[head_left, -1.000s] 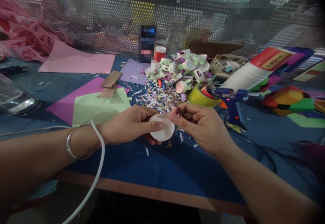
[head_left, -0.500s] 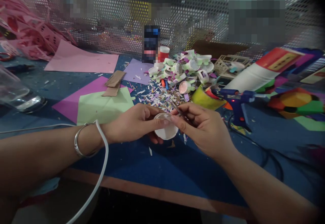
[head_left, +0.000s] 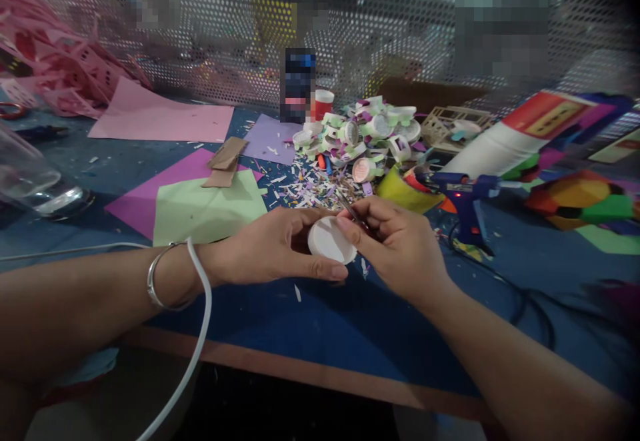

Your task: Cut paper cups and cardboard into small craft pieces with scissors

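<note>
A round white disc [head_left: 327,242], like a shallow paper lid, is between my two hands above the table edge. My left hand [head_left: 273,244] is curled round its left side, fingers mostly hidden behind it, with the thumb stretched along below the lower rim. My right hand [head_left: 400,244] is closed, its thumb pressed on the disc's upper right rim. A slim metal tool [head_left: 356,213] also sticks out of the right hand's fingers; the rest is hidden, so its kind is unclear. Beyond the hands lie paper scraps [head_left: 315,186] and a heap of small white and green paper pieces [head_left: 370,128].
A blue glue gun [head_left: 467,204] with a red light stands at right, its black cable [head_left: 520,288] trailing. Beside it lies a white and red roll [head_left: 520,131]. Coloured paper sheets [head_left: 210,208], cardboard strips [head_left: 223,164] and a glass [head_left: 55,191] are at left. A white cord [head_left: 200,334] crosses my left wrist.
My left thumb has come off the disc's face and moved down below its rim. The disc has tilted and shifted slightly right and up, with my right thumb still on it.
</note>
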A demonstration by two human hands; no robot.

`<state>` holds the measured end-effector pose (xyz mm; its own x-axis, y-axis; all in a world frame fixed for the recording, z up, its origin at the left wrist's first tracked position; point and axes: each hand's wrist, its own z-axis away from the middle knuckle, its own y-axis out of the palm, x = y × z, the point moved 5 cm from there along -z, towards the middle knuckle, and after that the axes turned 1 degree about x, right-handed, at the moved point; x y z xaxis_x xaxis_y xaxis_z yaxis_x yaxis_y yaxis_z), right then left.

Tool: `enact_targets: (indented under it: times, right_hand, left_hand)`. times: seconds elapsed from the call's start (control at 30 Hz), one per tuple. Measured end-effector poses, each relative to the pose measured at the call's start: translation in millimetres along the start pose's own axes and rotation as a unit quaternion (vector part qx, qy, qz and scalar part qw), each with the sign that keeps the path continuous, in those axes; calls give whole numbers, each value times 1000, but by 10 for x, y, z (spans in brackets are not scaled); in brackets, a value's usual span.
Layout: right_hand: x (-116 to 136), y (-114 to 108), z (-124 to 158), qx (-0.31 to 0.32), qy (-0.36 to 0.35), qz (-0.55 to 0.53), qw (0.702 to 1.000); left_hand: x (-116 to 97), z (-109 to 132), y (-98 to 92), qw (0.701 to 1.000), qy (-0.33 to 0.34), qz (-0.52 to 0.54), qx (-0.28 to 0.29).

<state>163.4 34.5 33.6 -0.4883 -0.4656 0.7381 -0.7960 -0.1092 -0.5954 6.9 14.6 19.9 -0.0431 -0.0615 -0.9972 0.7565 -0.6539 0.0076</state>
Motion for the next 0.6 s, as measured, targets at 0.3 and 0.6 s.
enact_targets:
  times: [0.3,0.6]
  right_hand:
    - [-53,85,-12,24,39,-52,998]
    - [-9,47,-28,9,51,-128,990]
  left_hand:
    - [-23,13,-11,1000,1,-18,-9]
    - [-9,55,-32,989,63,-122,-54]
